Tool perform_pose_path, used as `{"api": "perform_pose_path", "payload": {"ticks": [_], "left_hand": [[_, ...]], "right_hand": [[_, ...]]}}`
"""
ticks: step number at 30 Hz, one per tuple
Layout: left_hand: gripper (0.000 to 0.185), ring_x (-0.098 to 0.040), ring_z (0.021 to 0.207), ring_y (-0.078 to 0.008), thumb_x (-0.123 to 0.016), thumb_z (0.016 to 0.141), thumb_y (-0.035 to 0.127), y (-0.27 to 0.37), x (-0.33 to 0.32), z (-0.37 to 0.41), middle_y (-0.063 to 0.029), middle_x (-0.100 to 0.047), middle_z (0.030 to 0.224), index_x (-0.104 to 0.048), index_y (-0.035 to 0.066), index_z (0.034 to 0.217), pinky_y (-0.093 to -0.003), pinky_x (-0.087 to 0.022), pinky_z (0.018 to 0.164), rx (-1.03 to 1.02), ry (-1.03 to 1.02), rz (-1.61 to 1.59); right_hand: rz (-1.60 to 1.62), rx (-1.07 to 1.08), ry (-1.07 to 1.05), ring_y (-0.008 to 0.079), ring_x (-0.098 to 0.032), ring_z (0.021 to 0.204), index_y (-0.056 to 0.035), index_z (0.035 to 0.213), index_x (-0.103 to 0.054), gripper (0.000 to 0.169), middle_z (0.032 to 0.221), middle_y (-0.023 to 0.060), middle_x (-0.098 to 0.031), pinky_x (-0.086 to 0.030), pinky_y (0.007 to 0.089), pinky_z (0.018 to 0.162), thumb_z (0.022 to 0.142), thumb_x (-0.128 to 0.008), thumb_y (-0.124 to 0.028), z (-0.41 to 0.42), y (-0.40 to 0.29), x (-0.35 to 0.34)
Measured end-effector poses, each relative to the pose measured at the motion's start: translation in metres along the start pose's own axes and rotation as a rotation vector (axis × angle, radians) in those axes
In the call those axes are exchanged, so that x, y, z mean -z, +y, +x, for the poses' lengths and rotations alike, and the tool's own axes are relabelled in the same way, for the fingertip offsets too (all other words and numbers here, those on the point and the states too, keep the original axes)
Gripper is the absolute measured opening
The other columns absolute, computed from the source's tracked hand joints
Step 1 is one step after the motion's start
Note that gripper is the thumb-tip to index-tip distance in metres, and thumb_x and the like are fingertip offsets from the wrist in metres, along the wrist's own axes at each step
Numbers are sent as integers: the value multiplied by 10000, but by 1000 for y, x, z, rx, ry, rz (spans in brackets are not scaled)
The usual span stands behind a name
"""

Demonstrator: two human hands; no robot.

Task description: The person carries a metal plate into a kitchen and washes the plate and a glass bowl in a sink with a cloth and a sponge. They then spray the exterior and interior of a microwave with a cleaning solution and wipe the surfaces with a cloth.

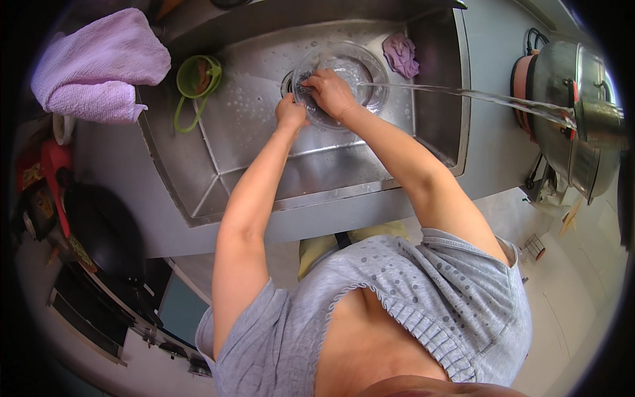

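A clear round bowl [375, 106] stands in the stainless steel sink [243, 134], with a stream of water [421, 87] from the faucet [598, 124] at the right landing in it. My left hand [291, 115] grips the bowl's near left rim, close to the drain [286, 85]. Over the bowl's inside, my right hand [330, 92] has its fingers bent down at the left part; whether they hold something is hidden. A crumpled purple cloth [401, 54] lies in the sink right of the bowl. A green strainer [198, 77] with something brown inside sits at the sink's left.
A lilac towel [104, 64] hangs at the upper left. Beyond the sink's left side are a black wok [104, 228] and a red-handled utensil [54, 173]. A large metal pot [560, 109] stands on the counter [491, 124] to the right.
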State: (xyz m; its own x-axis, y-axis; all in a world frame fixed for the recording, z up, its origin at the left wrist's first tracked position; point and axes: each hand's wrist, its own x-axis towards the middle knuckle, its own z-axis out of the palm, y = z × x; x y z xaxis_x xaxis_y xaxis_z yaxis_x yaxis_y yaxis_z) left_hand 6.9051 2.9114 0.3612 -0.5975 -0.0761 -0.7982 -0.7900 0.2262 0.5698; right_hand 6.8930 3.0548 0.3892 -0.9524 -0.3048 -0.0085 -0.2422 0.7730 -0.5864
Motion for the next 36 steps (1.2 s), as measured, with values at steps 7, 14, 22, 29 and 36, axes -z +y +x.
{"api": "perform_pose_path", "payload": {"ticks": [7, 14, 22, 29, 36], "left_hand": [[172, -659, 732, -225, -544, 845, 31, 15, -2, -5, -119, -657, 895, -608, 27, 1005, -353, -568, 507, -34, -30, 84], [202, -665, 688, -243, -561, 854, 70, 13, -8, 5, -129, -670, 882, -635, 53, 1041, -356, -566, 515, -49, 46, 223], [199, -675, 690, -254, -556, 849, 67, 19, -9, 0, -142, -676, 885, -642, 48, 1027, -358, -562, 519, -43, 39, 193], [184, -675, 702, -256, -556, 839, 65, 28, -6, -8, -144, -675, 853, -647, 28, 994, -370, -560, 521, -100, 16, 299], [206, -674, 664, -248, -534, 835, 61, 24, -12, -8, -143, -680, 822, -646, 33, 1005, -368, -553, 529, -110, -3, 278]], "right_hand": [[15, 63, -144, 304, -607, 897, -127, 895, -713, 200, 908, 99, -631, -512, 413, 780, 727, -628, -59, -34, 23, 11], [73, 93, -210, 328, -596, 903, -101, 902, -688, 197, 897, 118, -611, -495, 421, 779, 710, -655, -66, -36, 29, 1], [40, -34, -115, 333, -596, 909, -99, 884, -686, 173, 907, 120, -624, -487, 443, 768, 719, -642, -69, -28, 19, -1], [84, -203, 222, 330, -617, 902, -113, 881, -692, 173, 900, 124, -637, -503, 437, 780, 717, -640, -97, 4, 26, -1], [71, -310, 18, 334, -608, 916, -89, 902, -674, 185, 906, 135, -629, -496, 449, 796, 719, -651, -99, -5, 30, 12]]}}
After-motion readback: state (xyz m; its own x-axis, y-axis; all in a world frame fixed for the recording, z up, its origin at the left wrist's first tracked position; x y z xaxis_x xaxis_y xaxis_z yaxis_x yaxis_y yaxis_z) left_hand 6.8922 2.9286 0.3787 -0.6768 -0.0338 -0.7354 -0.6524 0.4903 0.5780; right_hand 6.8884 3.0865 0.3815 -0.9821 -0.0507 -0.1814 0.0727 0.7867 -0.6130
